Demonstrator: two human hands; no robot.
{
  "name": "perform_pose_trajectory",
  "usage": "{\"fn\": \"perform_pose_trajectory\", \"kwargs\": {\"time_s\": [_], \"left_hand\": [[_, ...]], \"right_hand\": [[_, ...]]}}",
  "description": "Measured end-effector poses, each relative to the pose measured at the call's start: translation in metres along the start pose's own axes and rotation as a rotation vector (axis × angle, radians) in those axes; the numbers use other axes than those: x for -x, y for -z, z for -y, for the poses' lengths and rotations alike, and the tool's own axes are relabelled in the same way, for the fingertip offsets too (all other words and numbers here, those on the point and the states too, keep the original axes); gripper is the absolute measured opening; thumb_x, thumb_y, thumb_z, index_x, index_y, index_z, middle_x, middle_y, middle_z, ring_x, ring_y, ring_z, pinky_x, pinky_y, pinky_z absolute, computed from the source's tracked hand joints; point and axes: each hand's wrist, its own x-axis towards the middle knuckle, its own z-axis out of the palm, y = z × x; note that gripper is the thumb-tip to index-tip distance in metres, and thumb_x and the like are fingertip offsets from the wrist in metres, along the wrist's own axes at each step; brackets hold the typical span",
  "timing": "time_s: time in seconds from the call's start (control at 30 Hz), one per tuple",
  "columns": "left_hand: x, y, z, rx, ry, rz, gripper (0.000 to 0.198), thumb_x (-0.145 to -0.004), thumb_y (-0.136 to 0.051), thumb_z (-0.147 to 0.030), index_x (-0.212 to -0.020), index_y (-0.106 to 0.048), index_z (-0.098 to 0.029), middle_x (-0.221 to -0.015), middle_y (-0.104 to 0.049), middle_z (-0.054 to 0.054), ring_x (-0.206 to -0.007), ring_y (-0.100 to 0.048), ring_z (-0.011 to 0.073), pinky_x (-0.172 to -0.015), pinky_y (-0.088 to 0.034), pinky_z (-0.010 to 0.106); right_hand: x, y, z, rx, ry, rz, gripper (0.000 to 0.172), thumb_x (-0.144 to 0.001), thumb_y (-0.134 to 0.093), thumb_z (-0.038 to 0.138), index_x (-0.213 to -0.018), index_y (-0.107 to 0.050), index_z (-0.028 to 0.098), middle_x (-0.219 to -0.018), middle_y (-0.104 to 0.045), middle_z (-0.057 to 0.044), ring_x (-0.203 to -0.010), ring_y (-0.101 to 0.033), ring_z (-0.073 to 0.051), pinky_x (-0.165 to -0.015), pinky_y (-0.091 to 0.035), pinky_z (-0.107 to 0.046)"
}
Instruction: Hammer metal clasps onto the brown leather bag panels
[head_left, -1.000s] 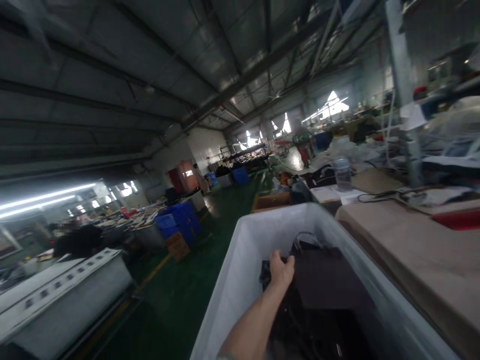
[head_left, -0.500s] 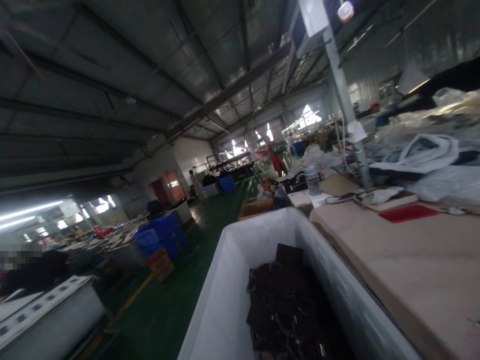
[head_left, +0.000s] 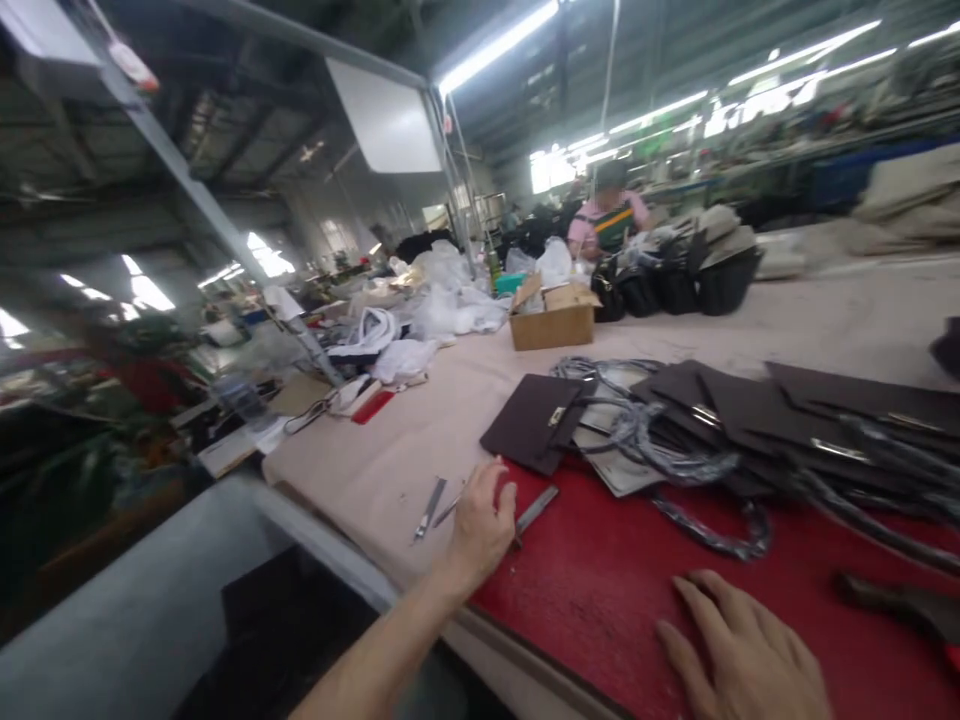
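My left hand (head_left: 482, 520) is over the edge of the red mat (head_left: 592, 600), thumb and forefinger apart, with no object visible between them. Close beside it lies a flat metal strip tool (head_left: 537, 508); a small cutter-like tool (head_left: 430, 508) is to its left. Fingers spread, my right hand (head_left: 750, 650) rests on the mat. Beyond the hands is a dark brown bag piece with a metal clasp (head_left: 529, 420). More dark brown bag pieces (head_left: 772, 410) lie overlapped to its right, among plastic-wrapped handles (head_left: 667, 455).
A white bin (head_left: 112, 620) with dark pieces inside stands at the table's left edge. A dark-handled tool (head_left: 885, 598) lies at right. Farther back are a cardboard box (head_left: 553, 325), dark bags (head_left: 675, 285), plastic wrapping (head_left: 457, 300) and a person (head_left: 611, 220).
The view has swung right, from the aisle and white bin to the table with the red mat. Both my hands have come into view.
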Motion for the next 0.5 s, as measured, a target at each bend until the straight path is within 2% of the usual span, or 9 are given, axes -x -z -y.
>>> {"fn": "perform_pose_trajectory", "kwargs": {"time_s": [0.1, 0.17, 0.23, 0.3, 0.4, 0.5], "left_hand": [[-0.045, -0.028, 0.002, -0.126, 0.014, 0.194, 0.034, -0.089, -0.058, -0.029, -0.118, -0.060, -0.012, -0.123, -0.063, 0.015, -0.120, -0.058, 0.0266, -0.110, -0.045, 0.043], [-0.063, -0.045, 0.003, -0.193, -0.022, 0.402, 0.060, -0.082, -0.069, -0.040, -0.131, -0.053, -0.010, -0.137, -0.054, 0.018, -0.131, -0.051, 0.0303, -0.115, -0.040, 0.044], [-0.071, -0.058, 0.002, -0.255, -0.081, 0.544, 0.083, -0.076, -0.074, -0.048, -0.141, -0.043, -0.009, -0.148, -0.043, 0.021, -0.139, -0.041, 0.0339, -0.118, -0.036, 0.046], [-0.071, -0.066, -0.001, -0.351, -0.111, 0.548, 0.083, -0.078, -0.072, -0.045, -0.144, -0.038, -0.009, -0.148, -0.042, 0.022, -0.139, -0.042, 0.0345, -0.115, -0.039, 0.046], [-0.068, -0.069, -0.008, -0.471, -0.103, 0.483, 0.058, -0.085, -0.059, -0.024, -0.138, -0.043, -0.009, -0.130, -0.056, 0.020, -0.121, -0.058, 0.0304, -0.104, -0.048, 0.041], [-0.072, -0.064, -0.013, -0.502, -0.102, 0.458, 0.044, -0.088, -0.048, -0.012, -0.132, -0.048, -0.011, -0.120, -0.062, 0.017, -0.107, -0.065, 0.0263, -0.095, -0.052, 0.036]], "right_hand": [[-0.006, 0.004, 0.014, 0.012, 0.006, -0.042, 0.038, -0.096, -0.038, 0.039, -0.112, -0.066, 0.018, -0.118, -0.065, -0.012, -0.101, -0.060, -0.030, -0.086, -0.047, -0.047], [-0.007, 0.006, 0.018, 0.013, -0.008, -0.051, 0.036, -0.095, -0.040, 0.036, -0.113, -0.065, 0.018, -0.119, -0.065, -0.012, -0.102, -0.059, -0.029, -0.087, -0.046, -0.046], [-0.005, 0.006, 0.017, 0.024, -0.013, -0.066, 0.033, -0.094, -0.042, 0.033, -0.114, -0.065, 0.018, -0.119, -0.065, -0.011, -0.104, -0.059, -0.029, -0.089, -0.045, -0.046], [-0.003, 0.006, 0.016, 0.038, -0.004, -0.083, 0.032, -0.093, -0.045, 0.030, -0.114, -0.065, 0.017, -0.119, -0.065, -0.012, -0.106, -0.058, -0.030, -0.091, -0.044, -0.047], [-0.001, 0.005, 0.017, 0.049, -0.001, -0.082, 0.031, -0.091, -0.047, 0.027, -0.115, -0.064, 0.016, -0.120, -0.065, -0.013, -0.109, -0.056, -0.031, -0.094, -0.042, -0.048], [-0.001, 0.006, 0.019, 0.047, -0.012, -0.070, 0.032, -0.091, -0.047, 0.026, -0.115, -0.064, 0.016, -0.121, -0.064, -0.013, -0.110, -0.056, -0.031, -0.096, -0.041, -0.050]]}}
